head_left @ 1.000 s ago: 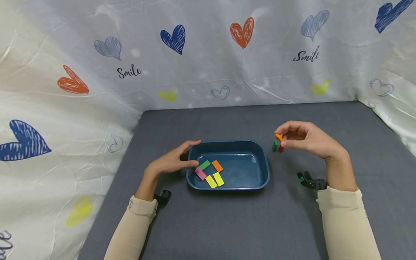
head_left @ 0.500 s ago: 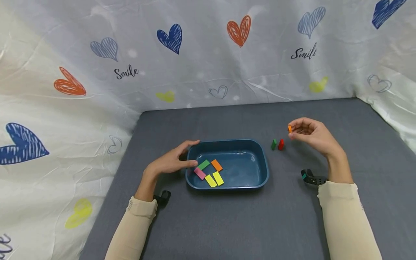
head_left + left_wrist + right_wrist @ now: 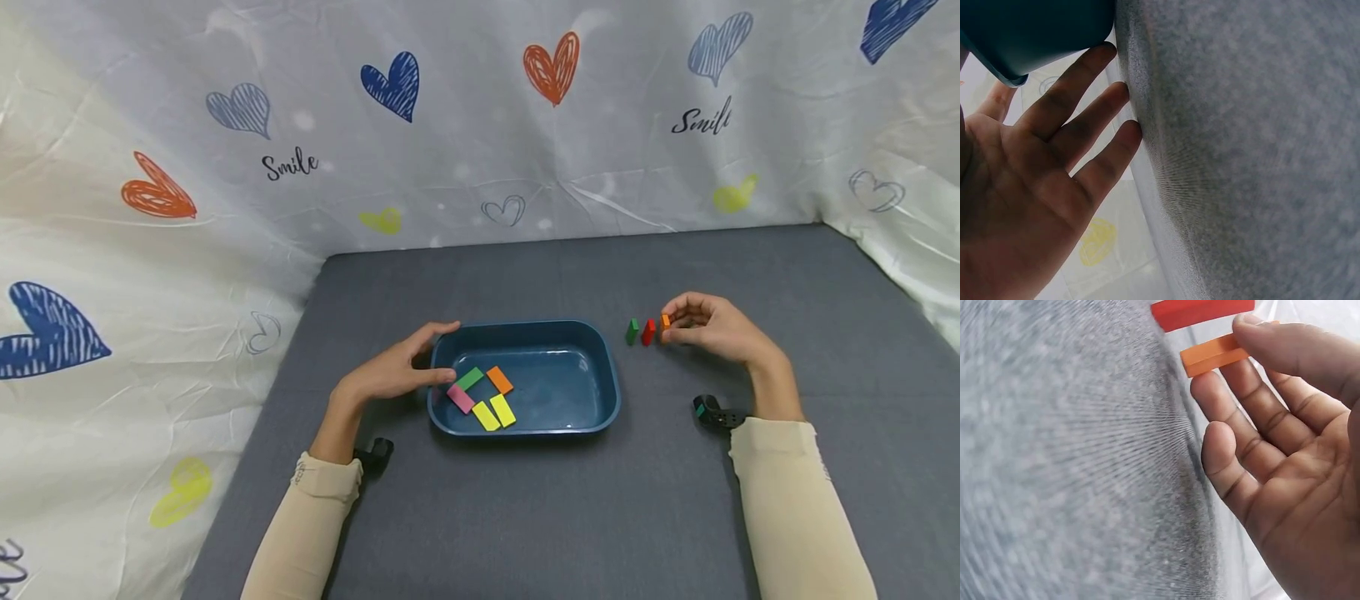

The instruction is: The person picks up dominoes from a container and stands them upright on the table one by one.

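Head view: beyond the right edge of the tray, the right hand pinches an orange block upright beside a red block, presumably for balance; the left hand, fingers apart, touches the tray's left edge (likely steadying it).

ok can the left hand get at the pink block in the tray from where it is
Probably yes: the left hand is at the tray's left end, close to the pink block, and nothing lies on top of the block. Only the tray's low side looks to be between.
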Demonstrator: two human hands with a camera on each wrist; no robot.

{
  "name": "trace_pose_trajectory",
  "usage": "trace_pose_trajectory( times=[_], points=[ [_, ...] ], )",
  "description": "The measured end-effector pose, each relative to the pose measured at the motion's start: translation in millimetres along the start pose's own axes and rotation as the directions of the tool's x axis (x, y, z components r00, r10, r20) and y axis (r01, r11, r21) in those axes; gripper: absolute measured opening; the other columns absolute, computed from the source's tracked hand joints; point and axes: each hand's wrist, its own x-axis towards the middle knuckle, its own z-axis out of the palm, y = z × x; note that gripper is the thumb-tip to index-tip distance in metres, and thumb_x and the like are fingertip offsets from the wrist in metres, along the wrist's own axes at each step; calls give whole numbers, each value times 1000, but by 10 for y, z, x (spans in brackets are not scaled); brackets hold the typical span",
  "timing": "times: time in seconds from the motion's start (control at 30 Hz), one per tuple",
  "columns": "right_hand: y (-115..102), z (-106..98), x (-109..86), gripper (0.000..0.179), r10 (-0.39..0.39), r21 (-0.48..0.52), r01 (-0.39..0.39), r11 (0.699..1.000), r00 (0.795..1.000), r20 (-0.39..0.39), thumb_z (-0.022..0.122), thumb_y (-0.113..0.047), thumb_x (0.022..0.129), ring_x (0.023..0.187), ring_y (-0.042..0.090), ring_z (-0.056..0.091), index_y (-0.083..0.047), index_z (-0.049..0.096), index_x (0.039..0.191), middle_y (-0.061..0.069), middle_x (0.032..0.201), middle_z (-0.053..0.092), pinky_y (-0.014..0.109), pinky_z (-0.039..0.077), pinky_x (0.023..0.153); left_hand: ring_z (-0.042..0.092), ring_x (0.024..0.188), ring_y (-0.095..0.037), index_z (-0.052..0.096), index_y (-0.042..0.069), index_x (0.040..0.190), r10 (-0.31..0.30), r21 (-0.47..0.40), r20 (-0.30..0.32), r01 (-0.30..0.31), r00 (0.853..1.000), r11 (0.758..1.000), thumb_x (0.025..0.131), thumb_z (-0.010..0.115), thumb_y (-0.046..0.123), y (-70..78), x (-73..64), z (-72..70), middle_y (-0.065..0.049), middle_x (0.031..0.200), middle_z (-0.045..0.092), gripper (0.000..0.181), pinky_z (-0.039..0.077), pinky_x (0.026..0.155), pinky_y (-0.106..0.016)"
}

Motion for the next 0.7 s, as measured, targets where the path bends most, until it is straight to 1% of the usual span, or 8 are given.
trace_pose_trajectory(
  times=[0.2, 0.37, 0.53, 0.7],
  points=[
    [9, 0, -1, 34, 34, -49, -33, 998, 999, 25, 77, -12, 92, 89, 7, 67, 2, 61, 118, 8, 103, 71, 22, 55, 76, 59, 119, -28, 26, 33, 160, 11, 6, 1, -11, 1000, 1000, 95, 73, 39, 12, -13, -9, -12, 149, 49, 80, 50, 103, -52],
    [-5, -1, -3, 34, 64, -79, -61, 995, 997, 33, 76, -12, 92, 90, 8, 66, 1, 61, 119, 11, 106, 70, 22, 54, 77, 58, 122, -31, 26, 31, 160, 22, 9, 2, -22, 1000, 1000, 95, 73, 38, 28, -21, -15, -14, 152, 46, 80, 49, 104, -55],
    [-42, -7, -10, 36, 85, -106, -80, 991, 995, 47, 77, -15, 92, 92, 9, 65, -1, 60, 121, 14, 110, 69, 21, 52, 79, 56, 127, -32, 26, 32, 160, 19, 0, 1, -19, 1000, 1000, 95, 73, 38, 22, -23, -15, -13, 153, 45, 81, 48, 107, -56],
    [-95, -34, -41, 45, 106, -141, -97, 985, 992, 60, 78, -24, 92, 95, 9, 64, -4, 58, 127, 15, 116, 66, 22, 51, 82, 54, 130, -30, 27, 35, 159, 1, -2, -1, -1, 1000, 1000, 93, 75, 41, 2, -5, -13, -8, 154, 44, 81, 47, 109, -55]
  ],
)
